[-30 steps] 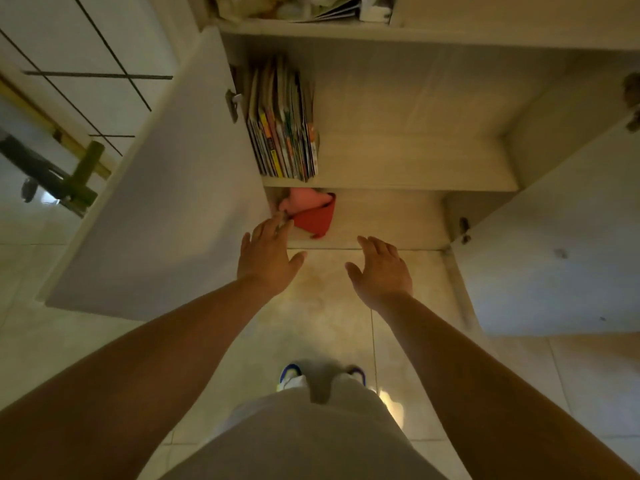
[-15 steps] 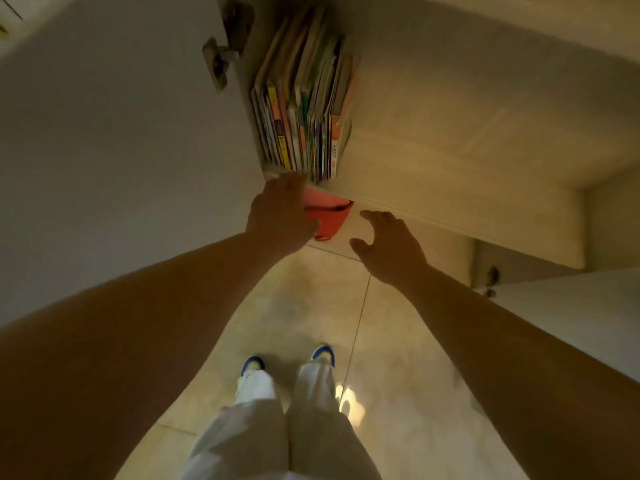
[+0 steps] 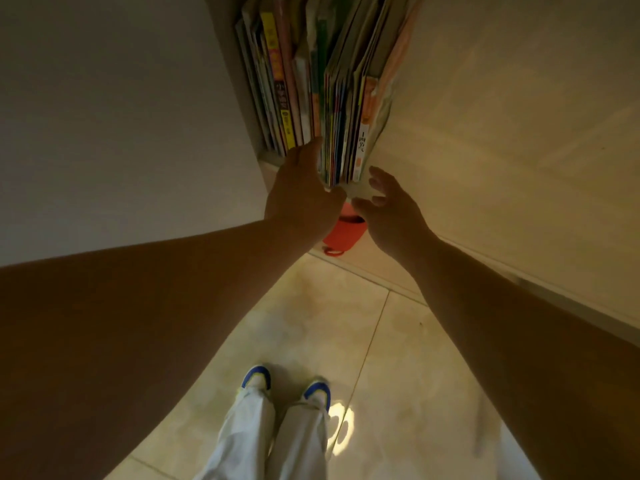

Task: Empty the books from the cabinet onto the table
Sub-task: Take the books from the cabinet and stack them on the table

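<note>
Writing: spines of the books [image 3: 322, 84] carry print, yellow, orange and white bands, too small for me to read.
Left hand [image 3: 301, 199]: my fingers slide between two spines in the row, thumb under the lower edges; I cannot tell whether I grip anything.
Right hand [image 3: 389, 209]: open, fingers spread and curled, just beside the rightmost spine, holding nothing.
Books: thin, glossy, upright and tightly packed on the cabinet [image 3: 485, 133] shelf's left end.
Cabinet: pale, matte wood-grain board.
Pouch [image 3: 343, 233]: red, soft, on the lower shelf below my hands.
Floor [image 3: 311, 323]: shiny cream tiles.
</note>
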